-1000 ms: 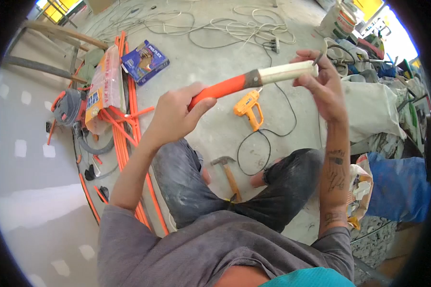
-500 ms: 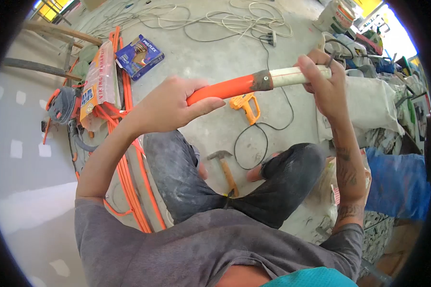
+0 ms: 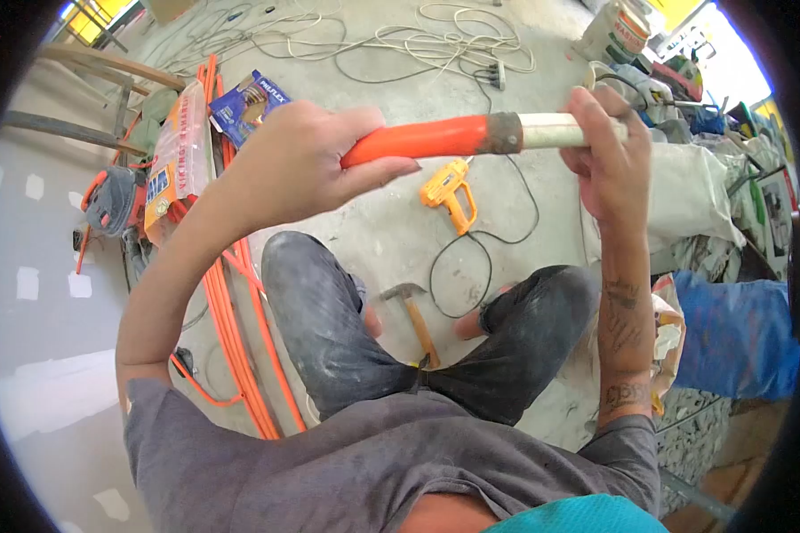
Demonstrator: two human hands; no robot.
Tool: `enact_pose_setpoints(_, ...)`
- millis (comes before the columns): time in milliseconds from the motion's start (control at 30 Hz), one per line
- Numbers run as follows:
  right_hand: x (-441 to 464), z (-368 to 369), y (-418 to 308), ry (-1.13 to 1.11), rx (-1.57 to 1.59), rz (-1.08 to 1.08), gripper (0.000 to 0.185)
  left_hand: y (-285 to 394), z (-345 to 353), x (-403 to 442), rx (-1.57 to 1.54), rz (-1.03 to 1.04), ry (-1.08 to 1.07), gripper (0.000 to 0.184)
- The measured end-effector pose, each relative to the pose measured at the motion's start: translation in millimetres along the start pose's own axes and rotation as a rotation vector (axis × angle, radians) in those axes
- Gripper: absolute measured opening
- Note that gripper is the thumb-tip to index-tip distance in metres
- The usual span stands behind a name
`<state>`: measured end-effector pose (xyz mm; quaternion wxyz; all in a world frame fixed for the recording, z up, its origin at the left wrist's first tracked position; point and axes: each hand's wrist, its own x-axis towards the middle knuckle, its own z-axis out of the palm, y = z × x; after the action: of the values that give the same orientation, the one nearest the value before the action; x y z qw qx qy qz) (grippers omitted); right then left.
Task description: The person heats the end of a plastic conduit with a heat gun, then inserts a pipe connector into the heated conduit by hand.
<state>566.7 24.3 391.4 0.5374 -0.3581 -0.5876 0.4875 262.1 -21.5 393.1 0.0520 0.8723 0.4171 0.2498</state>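
An orange pipe (image 3: pixel 418 140) meets a white pipe (image 3: pixel 551 131) at a dark, scuffed collar (image 3: pixel 504 133), all held up level before me. My left hand (image 3: pixel 311 164) is wrapped round the orange end, thumb lying along its underside. Around the far end of the white part, my right hand (image 3: pixel 609 147) is closed. Below the pipe, a yellow heat gun (image 3: pixel 449 194) lies on the floor with its black cord looped beside it. A claw hammer (image 3: pixel 413 322) with a wooden handle rests between my legs.
Long orange pipes (image 3: pixel 231 342) lie on the left beside a printed bag (image 3: pixel 182 147) and a blue box (image 3: pixel 240 108), partly hidden by my left hand. Tangled cables (image 3: pixel 453 44) cover the far floor. White sacks (image 3: pixel 684 195) and a blue sheet (image 3: pixel 733 333) are on the right.
Both hands have shifted the joined pipe a little up and to the right. My left hand now appears larger and covers part of the blue box.
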Motion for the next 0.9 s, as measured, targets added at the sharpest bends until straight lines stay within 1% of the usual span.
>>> enact_pose_setpoints(33,1,-5,1,-0.005,-0.002,-0.001,0.020,3,-4,2,-0.128,-0.078,-0.117,0.028)
enact_pose_setpoints(67,-1,-7,1,0.040,-0.180,-0.194,0.022,7,-10,4,-0.127,-0.081,-0.116,0.028)
enact_pose_setpoints(100,-3,-8,2,0.091,-0.355,-0.387,0.023,12,-18,7,-0.187,-0.143,-0.193,0.030)
enact_pose_setpoints(133,-6,-12,1,0.110,-0.380,-0.374,0.024,15,-23,9,-0.249,-0.204,-0.272,0.031)
enact_pose_setpoints(167,-7,-10,4,0.111,-0.379,-0.376,0.024,14,-24,9,-0.246,-0.203,-0.272,0.031)
enact_pose_setpoints(233,-9,-7,12,0.169,-0.210,-0.378,0.024,9,-27,13,-0.310,-0.300,-0.419,0.038)
enact_pose_setpoints(267,-10,-7,14,0.170,-0.211,-0.384,0.024,6,-28,13,-0.307,-0.296,-0.416,0.038)
enact_pose_setpoints(333,-12,-9,16,0.140,-0.163,-0.276,0.024,-1,-29,11,-0.517,-0.259,-0.533,0.052)
enact_pose_setpoints(367,-11,-8,14,0.142,-0.161,-0.282,0.024,-2,-27,12,-0.511,-0.255,-0.532,0.052)
enact_pose_setpoints(433,-11,-5,9,0.101,-0.217,-0.240,0.023,-1,-23,11,-0.464,-0.224,-0.460,0.050)
enact_pose_setpoints(467,-9,-4,5,0.107,-0.216,-0.241,0.023,2,-23,13,-0.461,-0.220,-0.465,0.050)
enact_pose_setpoints(533,-3,-5,-2,0.017,0.026,0.124,0.020,9,-24,17,-0.064,-0.150,-0.381,0.044)
enact_pose_setpoints(567,-3,-4,-3,0.023,0.025,0.120,0.020,11,-23,18,-0.062,-0.143,-0.382,0.044)
enact_pose_setpoints(633,-2,-3,-3,0.060,-0.012,0.175,0.021,14,-20,17,0.131,-0.181,-0.316,0.043)
enact_pose_setpoints(667,-2,-3,-1,0.062,-0.011,0.178,0.021,13,-16,14,0.130,-0.180,-0.320,0.043)
enact_pose_setpoints(733,1,-3,2,0.092,0.021,0.146,0.023,11,-7,11,0.195,-0.161,-0.162,0.042)
enact_pose_setpoints(767,3,-3,5,0.094,0.022,0.147,0.023,12,-8,11,0.195,-0.161,-0.164,0.042)
enact_pose_setpoints(833,4,-3,15,0.083,0.104,0.049,0.023,13,-10,14,-0.237,-0.309,-0.283,0.042)
enact_pose_setpoints(867,3,-3,20,0.083,0.104,0.053,0.023,10,-9,14,-0.240,-0.311,-0.284,0.042)
enact_pose_setpoints(900,3,-4,24,0.073,0.068,0.029,0.023,5,-8,14,-0.270,-0.304,-0.352,0.042)
